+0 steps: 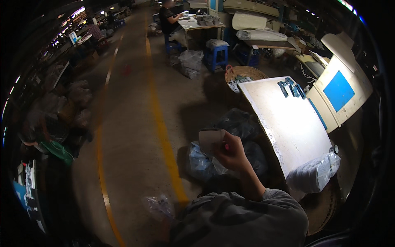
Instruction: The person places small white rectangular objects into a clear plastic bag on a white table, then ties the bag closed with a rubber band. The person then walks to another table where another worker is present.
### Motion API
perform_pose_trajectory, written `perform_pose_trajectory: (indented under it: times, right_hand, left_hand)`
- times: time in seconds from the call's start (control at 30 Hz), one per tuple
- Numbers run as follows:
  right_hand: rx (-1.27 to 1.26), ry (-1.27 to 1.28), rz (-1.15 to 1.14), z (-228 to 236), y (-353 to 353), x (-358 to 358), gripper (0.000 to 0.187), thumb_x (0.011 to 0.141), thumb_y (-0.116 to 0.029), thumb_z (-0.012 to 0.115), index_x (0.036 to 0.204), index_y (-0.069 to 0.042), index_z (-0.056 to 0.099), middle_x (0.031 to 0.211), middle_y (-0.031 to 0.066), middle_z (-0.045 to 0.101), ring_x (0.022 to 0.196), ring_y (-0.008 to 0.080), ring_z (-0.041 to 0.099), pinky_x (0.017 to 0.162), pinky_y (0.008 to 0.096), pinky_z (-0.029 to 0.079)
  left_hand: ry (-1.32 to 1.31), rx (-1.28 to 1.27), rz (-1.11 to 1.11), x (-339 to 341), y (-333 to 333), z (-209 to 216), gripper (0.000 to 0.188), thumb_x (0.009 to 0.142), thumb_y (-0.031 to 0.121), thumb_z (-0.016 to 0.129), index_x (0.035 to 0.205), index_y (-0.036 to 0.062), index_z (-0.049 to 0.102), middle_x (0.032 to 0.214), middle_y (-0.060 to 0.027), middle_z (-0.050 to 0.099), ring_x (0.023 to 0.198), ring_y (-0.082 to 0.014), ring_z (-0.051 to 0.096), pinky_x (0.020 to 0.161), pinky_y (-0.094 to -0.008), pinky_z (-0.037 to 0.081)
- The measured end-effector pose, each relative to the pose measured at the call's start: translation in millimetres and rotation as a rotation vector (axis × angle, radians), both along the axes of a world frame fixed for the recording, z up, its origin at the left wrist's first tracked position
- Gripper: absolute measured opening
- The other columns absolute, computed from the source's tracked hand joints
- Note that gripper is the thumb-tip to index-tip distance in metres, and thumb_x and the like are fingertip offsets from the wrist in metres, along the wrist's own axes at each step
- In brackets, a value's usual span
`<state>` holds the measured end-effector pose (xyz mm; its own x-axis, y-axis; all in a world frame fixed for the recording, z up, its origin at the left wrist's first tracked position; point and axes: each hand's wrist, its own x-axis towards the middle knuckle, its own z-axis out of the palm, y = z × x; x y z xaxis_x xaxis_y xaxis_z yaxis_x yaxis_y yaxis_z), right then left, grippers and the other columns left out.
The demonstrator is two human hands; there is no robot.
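My right hand is raised in front of me, closed on a flat, pale rectangular piece with rounded corners. Its exact kind does not show. A small pink spot shows beside the fingers. My left hand is low at the lower edge, very dark, and its fingers do not show. Right above it is a crumpled clear plastic bag; whether the hand grips it is unclear. Filled plastic bags lie on the floor below my right hand.
A brightly lit white table stands to my right with dark blue pieces and a bagged white bundle. Behind it are a wicker basket and a blue stool. A seated person works farther off. Yellow lines edge the walkway; bags pile at left.
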<state>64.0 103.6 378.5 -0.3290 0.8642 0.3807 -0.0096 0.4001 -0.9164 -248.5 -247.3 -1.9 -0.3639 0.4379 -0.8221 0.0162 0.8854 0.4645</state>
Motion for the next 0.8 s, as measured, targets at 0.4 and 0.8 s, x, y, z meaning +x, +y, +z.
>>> perform_pose_trajectory:
  times: [0.4, 0.8]
  right_hand:
    - [-0.061, -0.079, 0.18, -23, 73, -158, 0.031, 0.091, -0.004, 0.069, 0.121, 0.002, 0.069, 0.095, 0.0137, 0.075, 0.086, 0.0154, 0.07, 0.08, 0.0309, 0.055]
    - [0.003, -0.276, 0.317, -64, 222, -345, 0.039, 0.092, -0.015, 0.069, 0.126, -0.001, 0.058, 0.09, 0.0264, 0.071, 0.085, 0.0454, 0.073, 0.073, 0.0489, 0.057]
  left_hand:
    - [0.072, -0.024, 0.117, -27, 35, -12, 0.055, 0.108, 0.042, 0.055, 0.146, 0.0028, 0.06, 0.142, -0.0204, 0.064, 0.128, -0.0341, 0.061, 0.108, -0.0427, 0.048]
    - [0.161, 0.008, 0.39, -209, 215, 14, 0.062, 0.108, 0.047, 0.055, 0.154, 0.0051, 0.055, 0.15, -0.0194, 0.061, 0.136, -0.0343, 0.058, 0.113, -0.043, 0.047]
